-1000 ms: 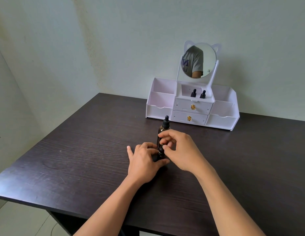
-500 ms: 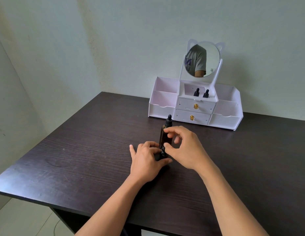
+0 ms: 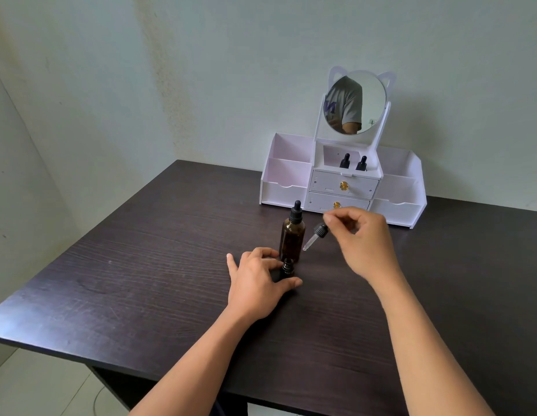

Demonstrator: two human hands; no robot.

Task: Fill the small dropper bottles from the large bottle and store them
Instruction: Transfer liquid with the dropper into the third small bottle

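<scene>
A large amber bottle (image 3: 292,235) with a black dropper cap stands upright mid-table. Just in front of it, my left hand (image 3: 256,280) grips a small dark dropper bottle (image 3: 287,267), whose neck is uncapped. My right hand (image 3: 362,241) pinches the small bottle's black dropper cap (image 3: 319,231) by its bulb. It holds the cap in the air to the right of the large bottle, and the glass pipette (image 3: 309,243) slants down to the left. Two more small dropper bottles (image 3: 353,162) stand in the top middle compartment of the white organiser (image 3: 405,205).
The white organiser with a cat-ear mirror (image 3: 355,102), two gold-knobbed drawers and open side compartments stands at the back against the wall. The dark wooden table (image 3: 141,280) ends at a front edge near me and a left edge over the floor.
My right hand has lifted the dropper cap off the small bottle and carried it up and to the right. My left hand stays on the small bottle.
</scene>
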